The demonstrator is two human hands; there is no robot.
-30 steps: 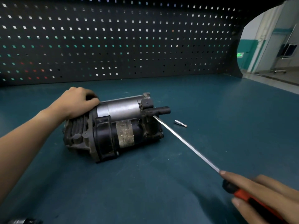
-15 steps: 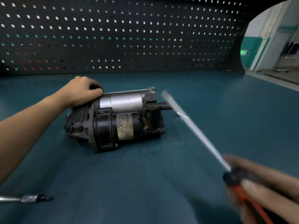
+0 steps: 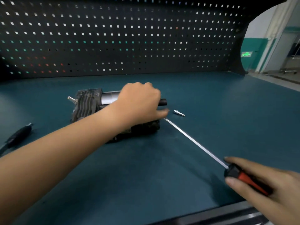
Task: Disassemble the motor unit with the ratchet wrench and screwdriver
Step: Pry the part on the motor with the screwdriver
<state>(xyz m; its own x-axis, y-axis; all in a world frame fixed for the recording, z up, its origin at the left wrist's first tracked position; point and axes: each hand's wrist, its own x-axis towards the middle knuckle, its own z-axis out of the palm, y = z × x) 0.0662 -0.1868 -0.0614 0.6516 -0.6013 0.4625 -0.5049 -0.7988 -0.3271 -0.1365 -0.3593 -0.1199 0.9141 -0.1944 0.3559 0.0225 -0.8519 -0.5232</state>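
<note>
The black and silver motor unit (image 3: pixel 87 104) lies on its side on the teal bench, ribbed end to the left. My left hand (image 3: pixel 139 103) grips its right end from above, hiding most of the casing. A long screwdriver (image 3: pixel 194 143) with a red and black handle is held in my right hand (image 3: pixel 267 184) at the lower right. Its shaft runs up-left, and the tip is hidden under my left hand's fingers at the motor's right end.
A small silver socket bit (image 3: pixel 178 113) lies on the bench just right of the motor. The black-handled ratchet wrench (image 3: pixel 17 137) lies at the left edge. A dark pegboard (image 3: pixel 113 38) closes the back. The bench's front edge (image 3: pixel 227 215) is near my right hand.
My left hand moved from the motor's left ribbed end to its right end. The screwdriver swung up, then came back down with its tip at the motor.
</note>
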